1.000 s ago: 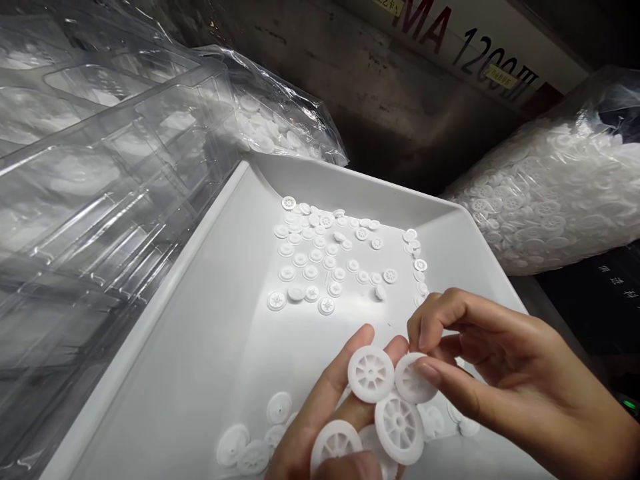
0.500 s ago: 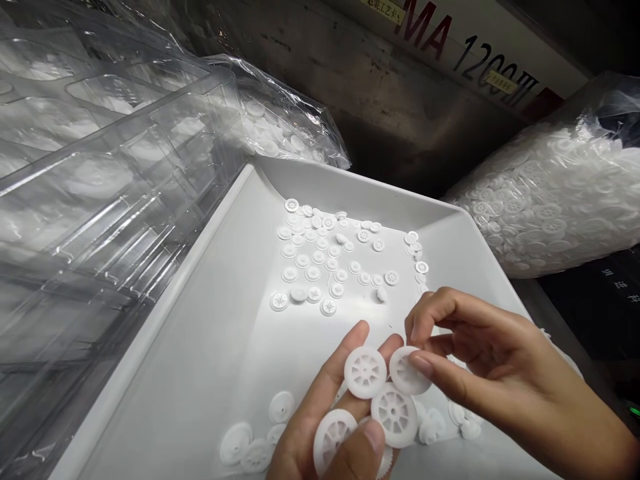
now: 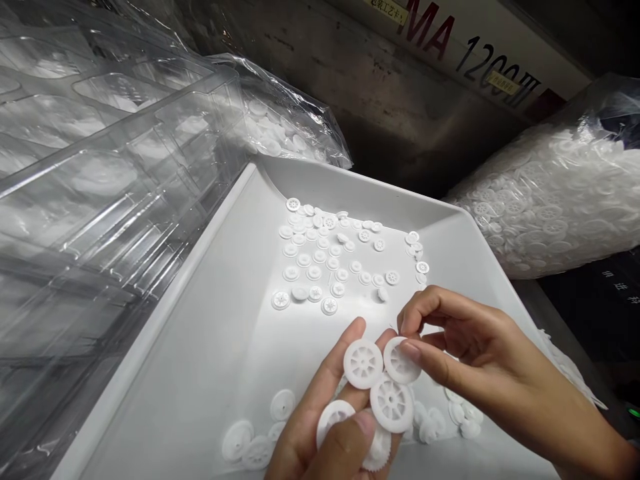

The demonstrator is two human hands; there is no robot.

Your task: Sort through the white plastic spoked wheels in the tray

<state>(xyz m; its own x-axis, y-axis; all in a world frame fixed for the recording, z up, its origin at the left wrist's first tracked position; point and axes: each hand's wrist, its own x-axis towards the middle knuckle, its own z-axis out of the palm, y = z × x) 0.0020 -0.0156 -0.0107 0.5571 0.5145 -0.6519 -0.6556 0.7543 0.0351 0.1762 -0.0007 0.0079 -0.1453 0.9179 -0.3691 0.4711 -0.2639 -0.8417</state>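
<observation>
Wheels, white plastic spoked ones, are fanned out across the left hand over the near end of the white tray. That hand has its grip closed on the fan: thumb pressing on the lowest wheel, fingers underneath holding the rest, overlapped like cards. The right hand is pinching one more wheel between thumb and forefinger, right at the edge of the fan and touching the wheel next to it.

My take on doing this bit well: hold the pinched wheel by its rim and lay it flat against its neighbour so it overlaps instead of butting edge to edge, then let the left thumb catch it before the right grip lets go. They look slick, so a loose fan would probably slide apart.

Farther up the tray sits a scatter of smaller white gears, well apart from the hands, and a few loose wheels lie on the tray just beside the left wrist. Clear plastic blister trays are stacked on the left, and a bulging bag of white parts sits off to the right.
</observation>
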